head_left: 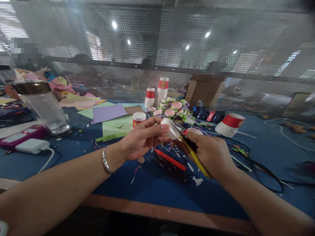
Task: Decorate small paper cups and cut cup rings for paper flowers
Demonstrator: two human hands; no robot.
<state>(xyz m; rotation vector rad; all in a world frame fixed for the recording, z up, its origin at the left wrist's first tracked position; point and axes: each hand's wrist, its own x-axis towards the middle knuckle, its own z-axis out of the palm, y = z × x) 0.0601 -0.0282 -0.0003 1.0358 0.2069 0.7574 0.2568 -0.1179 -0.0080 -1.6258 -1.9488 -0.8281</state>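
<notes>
My left hand (141, 139) is closed round a small white paper cup (171, 128), held on its side above the blue table top (147, 186). My right hand (209, 152) grips yellow-handled scissors (194, 154), and their blades reach the rim of the cup. A silver bangle (106, 160) circles my left wrist. Beneath my hands lies a red and black tool (171, 160) among paper scraps.
Red-and-white paper cups stand in stacks (161, 90) and one lies tipped (230, 124). A heap of cut cup flowers (174, 109) sits behind. Coloured paper sheets (108, 114), a glass jar (45, 109), a white charger (31, 146), black cables (258, 167) and a cardboard box (204, 88) surround them.
</notes>
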